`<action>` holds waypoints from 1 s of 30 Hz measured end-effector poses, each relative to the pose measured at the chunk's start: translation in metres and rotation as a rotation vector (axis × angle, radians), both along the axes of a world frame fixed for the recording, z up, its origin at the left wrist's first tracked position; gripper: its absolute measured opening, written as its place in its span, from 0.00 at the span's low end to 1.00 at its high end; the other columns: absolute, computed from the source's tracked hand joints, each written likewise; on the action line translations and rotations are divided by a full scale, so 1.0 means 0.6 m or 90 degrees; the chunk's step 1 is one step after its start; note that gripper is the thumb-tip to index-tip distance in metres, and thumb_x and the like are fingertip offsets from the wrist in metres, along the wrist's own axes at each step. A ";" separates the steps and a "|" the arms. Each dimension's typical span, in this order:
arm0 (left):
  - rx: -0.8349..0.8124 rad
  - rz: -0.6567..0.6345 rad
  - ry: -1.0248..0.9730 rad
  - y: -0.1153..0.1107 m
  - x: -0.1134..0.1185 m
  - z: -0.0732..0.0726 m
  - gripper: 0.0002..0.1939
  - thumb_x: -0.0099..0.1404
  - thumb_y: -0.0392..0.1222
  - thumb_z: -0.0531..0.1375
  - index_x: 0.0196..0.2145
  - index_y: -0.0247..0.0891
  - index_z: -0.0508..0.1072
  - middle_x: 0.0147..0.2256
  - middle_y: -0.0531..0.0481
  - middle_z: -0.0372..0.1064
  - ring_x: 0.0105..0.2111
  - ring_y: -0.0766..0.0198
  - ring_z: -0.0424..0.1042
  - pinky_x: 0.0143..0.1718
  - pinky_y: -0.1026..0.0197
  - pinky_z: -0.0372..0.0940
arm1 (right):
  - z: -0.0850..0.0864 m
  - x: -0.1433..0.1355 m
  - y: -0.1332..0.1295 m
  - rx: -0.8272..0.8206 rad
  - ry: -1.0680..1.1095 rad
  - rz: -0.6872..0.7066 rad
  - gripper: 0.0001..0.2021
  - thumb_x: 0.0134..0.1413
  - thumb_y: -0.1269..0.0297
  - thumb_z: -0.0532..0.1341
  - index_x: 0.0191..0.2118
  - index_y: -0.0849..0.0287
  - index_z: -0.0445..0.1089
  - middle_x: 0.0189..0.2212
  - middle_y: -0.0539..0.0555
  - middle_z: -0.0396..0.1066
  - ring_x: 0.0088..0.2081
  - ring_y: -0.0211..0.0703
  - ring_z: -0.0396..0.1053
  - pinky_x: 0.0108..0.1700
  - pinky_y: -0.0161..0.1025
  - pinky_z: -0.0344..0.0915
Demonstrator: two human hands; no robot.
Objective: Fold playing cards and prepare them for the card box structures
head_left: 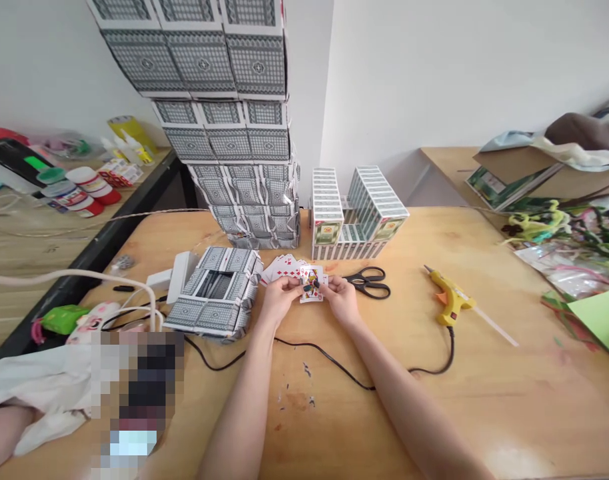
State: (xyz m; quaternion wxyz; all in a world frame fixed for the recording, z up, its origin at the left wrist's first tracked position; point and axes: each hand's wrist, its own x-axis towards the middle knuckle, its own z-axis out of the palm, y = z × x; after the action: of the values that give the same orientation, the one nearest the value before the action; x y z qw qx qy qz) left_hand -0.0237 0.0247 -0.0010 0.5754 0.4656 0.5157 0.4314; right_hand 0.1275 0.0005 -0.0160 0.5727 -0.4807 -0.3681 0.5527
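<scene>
My left hand (279, 299) and right hand (344, 300) pinch a playing card (312, 275) between the middle and back edge of the surface (484, 413), hiding part of its face; whether it touches down I cannot tell. Near that edge, a card tower (234, 137) rises out of view before pale walls (459, 80).

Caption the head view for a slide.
Left hand and right hand hold a playing card near scissors and a card tower.

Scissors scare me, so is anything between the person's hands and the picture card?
Nothing visible: the left hand and right hand both touch the picture card. The handles of the scissors lie beyond the right hand.
</scene>
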 end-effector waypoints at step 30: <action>0.254 0.177 0.263 -0.022 0.041 -0.009 0.13 0.62 0.42 0.52 0.21 0.39 0.57 0.19 0.56 0.55 0.22 0.68 0.57 0.25 0.66 0.52 | 0.013 -0.007 -0.002 -0.039 0.034 0.016 0.16 0.31 0.53 0.69 0.22 0.57 0.65 0.17 0.48 0.69 0.20 0.40 0.66 0.26 0.37 0.63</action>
State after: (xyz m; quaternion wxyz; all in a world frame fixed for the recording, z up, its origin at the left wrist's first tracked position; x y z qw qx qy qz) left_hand 0.0012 0.0117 -0.0061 0.2916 0.5720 0.5857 0.4947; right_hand 0.1233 -0.0005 -0.0082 0.5602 -0.4786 -0.3417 0.5834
